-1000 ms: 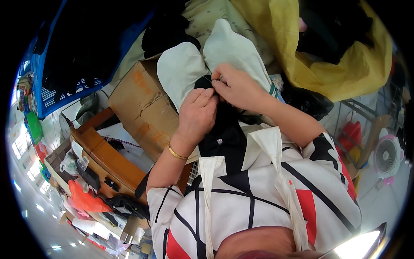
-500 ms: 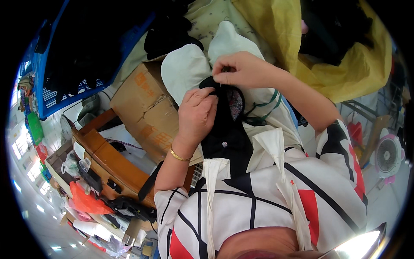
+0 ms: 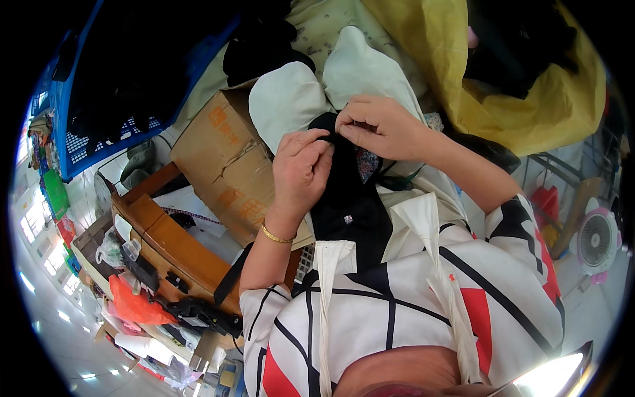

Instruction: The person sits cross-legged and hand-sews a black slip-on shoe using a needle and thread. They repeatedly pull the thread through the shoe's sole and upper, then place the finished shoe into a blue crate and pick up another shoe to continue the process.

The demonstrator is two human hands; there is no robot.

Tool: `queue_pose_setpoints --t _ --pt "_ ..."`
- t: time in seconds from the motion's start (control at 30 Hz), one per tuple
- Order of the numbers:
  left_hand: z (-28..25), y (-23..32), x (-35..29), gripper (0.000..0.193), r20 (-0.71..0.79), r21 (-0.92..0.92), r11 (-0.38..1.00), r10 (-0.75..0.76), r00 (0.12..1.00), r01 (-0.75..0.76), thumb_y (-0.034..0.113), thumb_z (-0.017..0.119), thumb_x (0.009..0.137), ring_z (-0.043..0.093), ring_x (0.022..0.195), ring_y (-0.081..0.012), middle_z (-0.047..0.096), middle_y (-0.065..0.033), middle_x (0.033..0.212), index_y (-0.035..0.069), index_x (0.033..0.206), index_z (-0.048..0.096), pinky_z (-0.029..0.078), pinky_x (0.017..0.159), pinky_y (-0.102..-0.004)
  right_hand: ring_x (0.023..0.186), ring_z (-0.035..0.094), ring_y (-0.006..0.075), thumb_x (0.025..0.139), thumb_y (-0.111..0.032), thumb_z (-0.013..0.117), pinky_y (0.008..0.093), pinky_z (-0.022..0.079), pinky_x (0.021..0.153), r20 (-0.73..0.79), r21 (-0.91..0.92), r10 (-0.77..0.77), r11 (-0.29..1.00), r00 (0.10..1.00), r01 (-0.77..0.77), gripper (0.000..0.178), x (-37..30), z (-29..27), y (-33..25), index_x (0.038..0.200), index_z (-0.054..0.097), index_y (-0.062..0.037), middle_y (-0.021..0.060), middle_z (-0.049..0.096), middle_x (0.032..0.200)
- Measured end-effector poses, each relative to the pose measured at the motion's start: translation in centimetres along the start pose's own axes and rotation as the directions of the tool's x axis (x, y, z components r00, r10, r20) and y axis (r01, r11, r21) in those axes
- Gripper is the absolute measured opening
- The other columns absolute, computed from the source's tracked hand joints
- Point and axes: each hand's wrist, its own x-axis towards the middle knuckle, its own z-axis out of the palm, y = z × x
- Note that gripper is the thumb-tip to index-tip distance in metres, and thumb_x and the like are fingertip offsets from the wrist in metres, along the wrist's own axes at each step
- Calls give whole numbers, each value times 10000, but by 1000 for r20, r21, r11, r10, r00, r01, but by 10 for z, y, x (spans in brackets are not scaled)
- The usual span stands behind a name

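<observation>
both hands pinch the top edge of a black garment (image 3: 347, 198) at centre: left hand (image 3: 301, 169) at 9 o'clock of right hand (image 3: 380, 126). likely mid-adjustment; next calls for steady fingertip tension.

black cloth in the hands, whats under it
Under the black cloth lie two cream fabric pieces and the person's lap. What lies directly beneath its middle is covered.

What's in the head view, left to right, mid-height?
Blue crate → cardboard box → left hand → right hand → yellow bag → small fan.
</observation>
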Motion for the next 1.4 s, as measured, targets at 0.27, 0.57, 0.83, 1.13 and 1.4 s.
queue_pose_setpoints --t 0.27,0.57,0.83,1.13,1.4 --pt "2 -5 0 99 70 -53 999 -9 997 13 -5 737 780 637 900 -260 704 -91 976 27 862 691 510 797 -332 659 568 183 911 -181 683 324 460 601 -172 -163 -186 974 967 158 147 2 21 14 877 654 -41 44 597 740" --pt "0 -5 -1 83 13 -115 987 -112 994 113 25 736 780 637 874 -265 703 -89 969 48 844 690 515 757 -341 639 520 42 938 -218 676 235 437 564 -213 363 376 887 902 -284 213 26 -32 4 875 668 -15 -22 628 765" --pt "0 -2 0 74 14 -124 980 -157 988 157 35 735 782 639 886 -263 704 -92 969 49 844 697 518 772 -345 724 578 162 895 -149 711 285 458 659 -119 -21 -21 1000 993 19 144 3 7 -3 924 676 -12 60 628 787" --pt "-2 -5 0 114 90 -129 983 -117 989 128 26 748 780 643 918 -237 685 -108 980 43 883 702 507 812 -323 696 600 63 976 -285 647 222 474 568 -294 545 296 833 909 -95 255 41 -36 11 876 672 -52 -17 685 871" --pt "-9 -9 16 199 234 -309 890 -271 934 335 15 700 866 599 914 -145 647 -60 973 33 1064 706 478 809 -263 692 606 111 1028 -214 556 305 555 698 -123 988 351 130 928 82 138 49 -76 44 1033 580 -78 52 647 897"
